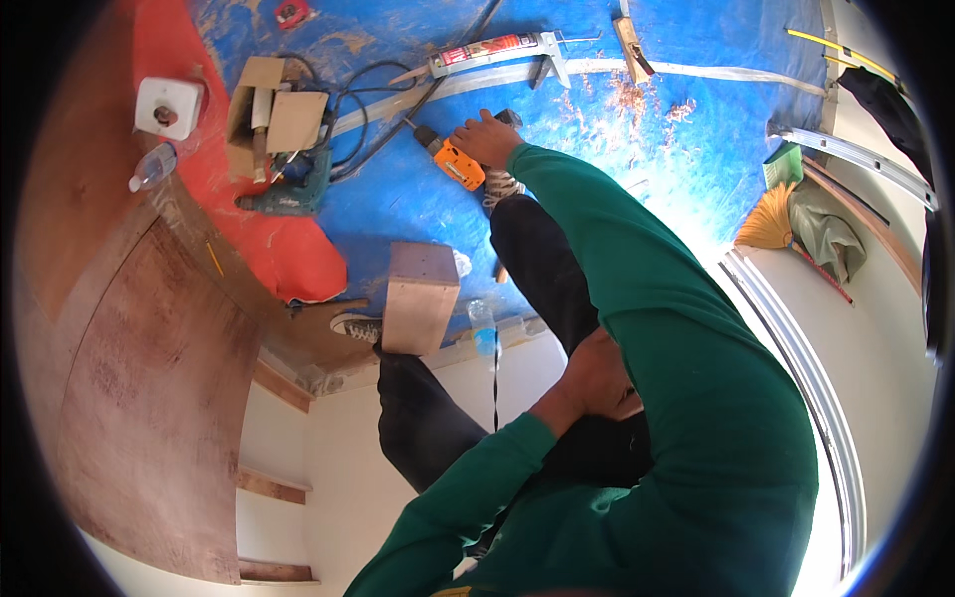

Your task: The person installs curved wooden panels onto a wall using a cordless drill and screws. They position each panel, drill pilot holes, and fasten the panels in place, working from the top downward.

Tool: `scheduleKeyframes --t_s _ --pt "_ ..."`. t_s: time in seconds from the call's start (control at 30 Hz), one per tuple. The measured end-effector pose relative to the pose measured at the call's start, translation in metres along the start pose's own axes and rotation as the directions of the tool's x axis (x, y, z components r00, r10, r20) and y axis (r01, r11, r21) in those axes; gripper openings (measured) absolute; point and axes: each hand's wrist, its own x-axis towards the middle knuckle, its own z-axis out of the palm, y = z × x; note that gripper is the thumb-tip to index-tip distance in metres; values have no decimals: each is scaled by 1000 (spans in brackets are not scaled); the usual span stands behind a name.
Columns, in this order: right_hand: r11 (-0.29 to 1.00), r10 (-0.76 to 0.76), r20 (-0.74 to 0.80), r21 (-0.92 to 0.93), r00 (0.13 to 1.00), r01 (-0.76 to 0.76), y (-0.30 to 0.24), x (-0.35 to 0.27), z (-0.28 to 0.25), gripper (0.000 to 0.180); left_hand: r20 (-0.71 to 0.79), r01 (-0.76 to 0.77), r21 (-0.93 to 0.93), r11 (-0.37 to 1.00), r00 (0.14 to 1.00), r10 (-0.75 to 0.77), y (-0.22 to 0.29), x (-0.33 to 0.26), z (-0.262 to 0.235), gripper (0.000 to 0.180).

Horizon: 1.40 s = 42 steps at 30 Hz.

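Note:
My right hand [485, 138] reaches forward and is closed around the handle of an orange cordless drill [458, 164]. The drill lies over the blue sheet beside my shoe [500, 186], its black chuck pointing up and left. Close to my lap, my left hand [599, 375] is curled, with its fingers partly hidden by my right sleeve. What it holds, if anything, I cannot make out. Beyond the drill lies a caulking gun [494, 52] with a printed tube in it. A wooden box [422, 297] stands by my other foot.
A green corded power tool [298, 194] lies beside an open cardboard box [257, 114] with cables behind. A wooden hand plane [632, 50] sits among shavings on the blue sheet [398, 209]. A plastic bottle [482, 326], a broom [768, 217] and a ladder [865, 152] are nearby.

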Motion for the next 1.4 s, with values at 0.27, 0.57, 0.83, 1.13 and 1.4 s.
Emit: scheduleKeyframes --t_s 0.27,0.57,0.83,1.13,1.4 --pt "847 307 -193 502 932 -175 107 -52 29 53 -19 -33 61 998 999 34 4 24 -19 21" --pt "537 767 152 382 624 -753 403 -200 254 93 -289 -28 56 998 956 43 -6 16 10 12" --pt "876 481 39 -68 876 -478 287 -317 303 54 -184 -102 62 993 977 112 -12 23 8 16" --pt "186 418 738 501 530 -845 -35 -548 17 47 -219 -243 147 959 937 271 -10 8 -22 21" --pt "-241 651 698 564 300 -790 -88 -376 -276 59 -537 54 7 999 842 -42 87 -167 -114 26"
